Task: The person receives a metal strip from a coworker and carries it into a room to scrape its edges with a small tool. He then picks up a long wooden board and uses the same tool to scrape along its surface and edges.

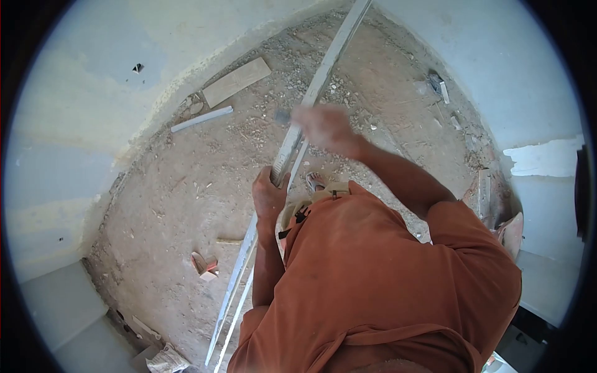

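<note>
The left arm hangs bent at the elbow beside the body, forearm rising to the left hand (pixel 268 198), which is curled in a fist around a long pale metal rail (pixel 323 74). The rail runs aslant from the upper edge of the view down past the hand toward the lower left, over the dusty floor (pixel 186 186). A second, thinner strip (pixel 239 311) lies close beside its lower stretch. The right arm reaches forward from an orange sleeve (pixel 460 230), and the right hand (pixel 323 127) sits at the rail higher up; it is blurred, so whether it grips or merely touches cannot be told. A sandalled foot (pixel 316 181) shows just below the hands. On the floor lie a wooden board (pixel 236 82) and a short pale bar (pixel 202 118) near the wall (pixel 81 93).
</note>
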